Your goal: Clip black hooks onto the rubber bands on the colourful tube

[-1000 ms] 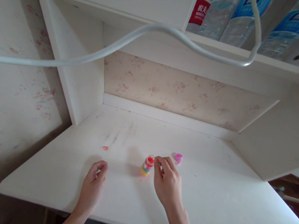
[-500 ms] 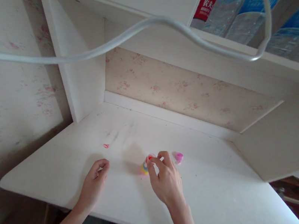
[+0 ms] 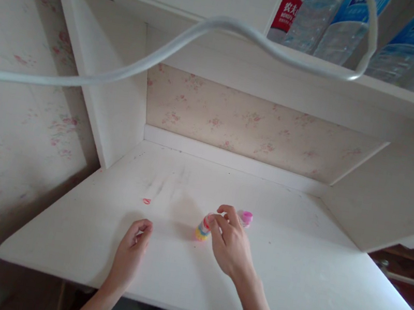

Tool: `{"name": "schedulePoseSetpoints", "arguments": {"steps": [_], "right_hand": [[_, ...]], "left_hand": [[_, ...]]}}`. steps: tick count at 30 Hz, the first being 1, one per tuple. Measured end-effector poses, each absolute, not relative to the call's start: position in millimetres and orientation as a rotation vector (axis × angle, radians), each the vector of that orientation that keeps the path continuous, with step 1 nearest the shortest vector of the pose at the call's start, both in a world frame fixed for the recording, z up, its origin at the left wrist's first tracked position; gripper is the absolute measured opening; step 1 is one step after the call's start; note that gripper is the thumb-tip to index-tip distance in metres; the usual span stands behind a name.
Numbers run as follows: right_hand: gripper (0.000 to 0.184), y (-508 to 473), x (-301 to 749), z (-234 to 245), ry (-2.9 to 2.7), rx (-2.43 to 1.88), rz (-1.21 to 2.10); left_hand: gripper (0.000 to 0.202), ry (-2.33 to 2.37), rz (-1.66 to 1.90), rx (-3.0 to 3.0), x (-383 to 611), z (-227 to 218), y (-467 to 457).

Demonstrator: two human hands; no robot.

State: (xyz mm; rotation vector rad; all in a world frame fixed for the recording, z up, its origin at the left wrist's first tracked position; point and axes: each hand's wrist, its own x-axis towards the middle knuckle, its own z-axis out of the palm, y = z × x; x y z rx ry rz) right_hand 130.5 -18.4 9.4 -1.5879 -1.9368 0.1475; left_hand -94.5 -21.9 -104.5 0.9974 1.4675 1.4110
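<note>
A small clear jar [image 3: 202,230] with bands of yellow, blue and red contents stands on the white desk. My right hand [image 3: 231,242] is at its mouth, thumb and index finger pinched together by the rim; whatever is between the tips is too small to make out. To the left, my left hand [image 3: 131,248] hovers low over the desk with its fingers curled against the thumb, hiding anything inside. Beyond it lies a small red loop-like piece [image 3: 147,201]. A pink cap [image 3: 246,218] sits just behind my right hand, partly covered by it.
The white desk [image 3: 289,283] has side panels and a back strip. Overhead, a shelf holds several plastic bottles [image 3: 344,30]. A pale cable [image 3: 227,24] crosses the view high up. Flowered wallpaper [image 3: 14,156] covers the wall at left.
My right hand's fingertips have shifted slightly up and right at the jar's mouth, and more of the jar's side shows. The left hand is nearly still.
</note>
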Motion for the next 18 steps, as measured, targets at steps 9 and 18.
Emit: {"name": "schedulePoseSetpoints", "arguments": {"steps": [9,18], "right_hand": [[0.033,-59.6,144.2,-23.6,-1.455,-1.428,0.491],[0.037,-84.4,148.9,-98.5,-1.483,-1.475,0.614]], "left_hand": [[0.03,1.667,1.047,1.511,-129.0,-89.2,12.4],[0.028,2.045,0.45,2.052,-158.1,-83.2,71.3]]}}
